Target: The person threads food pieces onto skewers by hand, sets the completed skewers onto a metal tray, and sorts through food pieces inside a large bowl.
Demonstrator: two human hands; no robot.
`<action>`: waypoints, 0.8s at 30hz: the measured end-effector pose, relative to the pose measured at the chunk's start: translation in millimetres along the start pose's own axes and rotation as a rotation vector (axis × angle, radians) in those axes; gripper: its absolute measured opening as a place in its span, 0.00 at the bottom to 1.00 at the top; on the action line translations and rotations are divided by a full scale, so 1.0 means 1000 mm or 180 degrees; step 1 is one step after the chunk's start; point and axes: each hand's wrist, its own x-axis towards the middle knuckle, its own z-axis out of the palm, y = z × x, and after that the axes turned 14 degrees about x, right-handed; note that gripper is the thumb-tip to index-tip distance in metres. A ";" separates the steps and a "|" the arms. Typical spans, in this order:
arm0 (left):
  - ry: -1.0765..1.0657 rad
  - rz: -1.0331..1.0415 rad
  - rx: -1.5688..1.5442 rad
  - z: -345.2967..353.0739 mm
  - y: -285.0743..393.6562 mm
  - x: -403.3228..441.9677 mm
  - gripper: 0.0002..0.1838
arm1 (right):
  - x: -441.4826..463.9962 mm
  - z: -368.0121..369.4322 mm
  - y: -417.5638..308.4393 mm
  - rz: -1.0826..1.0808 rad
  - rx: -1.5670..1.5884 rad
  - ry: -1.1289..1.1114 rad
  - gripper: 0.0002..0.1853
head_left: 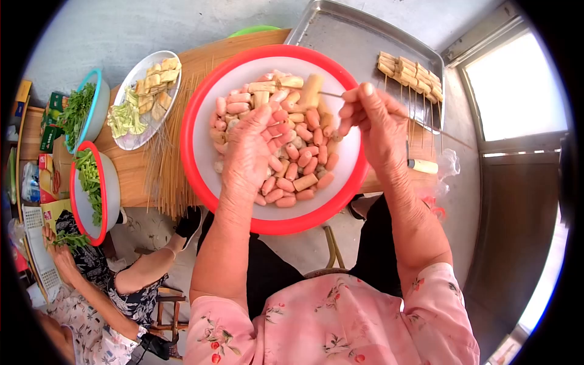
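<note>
My right hand [378, 125] pinches a thin wooden skewer [331, 94] with a yellowish tofu-skin roll [311, 91] on its tip. The skewer's other end sticks out to the right, past my wrist. Over the sausages, my left hand [250, 149] is half curled, thumb and fingers apart, and I see nothing held in it. Both hands are above a large white basin with a red rim [193, 164]. Many small pink sausages [305, 159] fill it, mixed with tofu-skin rolls and pale round pieces, some of them covered by my left hand.
Filled skewers [410, 76] lie on a metal tray [340, 36] at the back right. Bare skewers [173, 146] spread left of the basin, near an oval plate [131, 143]. Basins of greens [88, 182] stand further left, beside another person's hand [55, 243]. A knife handle [423, 165] is at right.
</note>
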 end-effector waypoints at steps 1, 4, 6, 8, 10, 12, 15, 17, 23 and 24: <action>0.0115 -0.0025 0.0060 -0.002 0.004 0.000 0.20 | 0.004 -0.003 -0.011 -0.0077 -0.0231 0.0096 0.19; 0.0244 -0.0117 0.0103 -0.003 -0.007 0.002 0.12 | 0.011 -0.024 -0.028 0.0006 -0.1466 0.0196 0.19; 0.0284 -0.0129 0.0203 -0.006 -0.004 0.003 0.12 | 0.018 -0.028 -0.026 0.0154 -0.1704 0.0224 0.19; 0.0270 -0.0135 0.0266 -0.006 -0.003 0.003 0.12 | 0.025 -0.035 -0.017 0.0219 -0.1729 0.0240 0.18; 0.0278 -0.0153 0.0270 -0.006 -0.003 0.004 0.12 | 0.029 -0.034 -0.011 0.0251 -0.1717 0.0195 0.18; 0.0288 -0.0167 0.0279 -0.006 -0.003 0.005 0.12 | 0.031 -0.029 -0.005 0.0245 -0.1674 0.0144 0.17; 0.0301 -0.0150 0.0242 -0.008 -0.003 0.006 0.11 | 0.033 -0.025 0.001 0.0246 -0.1666 0.0151 0.17; 0.0303 -0.0180 0.0211 -0.009 -0.001 0.005 0.11 | 0.034 -0.026 0.006 0.0257 -0.1676 0.0109 0.17; 0.0236 -0.0131 0.0219 -0.009 -0.003 0.006 0.11 | 0.040 -0.028 0.013 0.0420 -0.1770 0.0174 0.17; 0.0237 -0.0132 0.0218 -0.009 -0.004 0.006 0.11 | 0.040 -0.029 0.015 0.0486 -0.1806 0.0193 0.17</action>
